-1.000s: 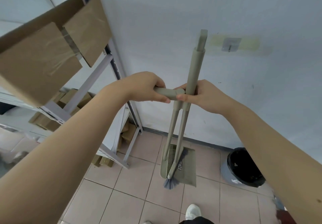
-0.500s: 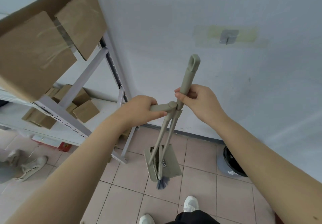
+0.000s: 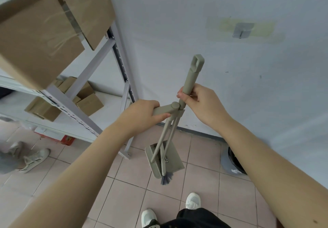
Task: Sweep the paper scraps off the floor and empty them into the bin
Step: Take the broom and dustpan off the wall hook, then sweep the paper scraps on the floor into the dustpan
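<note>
floor [image 3: 204, 188] pink tile, wall [image 3: 177, 32] white | left hand [image 3: 140, 114] grips dustpan handle [image 3: 165, 110] — right hand [image 3: 202, 103] grips broom [image 3: 190, 80]

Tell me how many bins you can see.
1: a grey, black-lined bin on the floor by the wall, right of the dustpan, partly hidden behind the right forearm.

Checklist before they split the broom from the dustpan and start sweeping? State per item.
1. Left hand grips dustpan handle: ok.
2. Right hand grips broom handle: ok.
3. Dustpan separated: not ok, bristles lie against it.
4. Bin located: ok, partly hidden by the right arm.
5. Paper scraps located: cannot tell, none in view.
6. Clear of shelf rack: ok, it stands off to the left.
</note>
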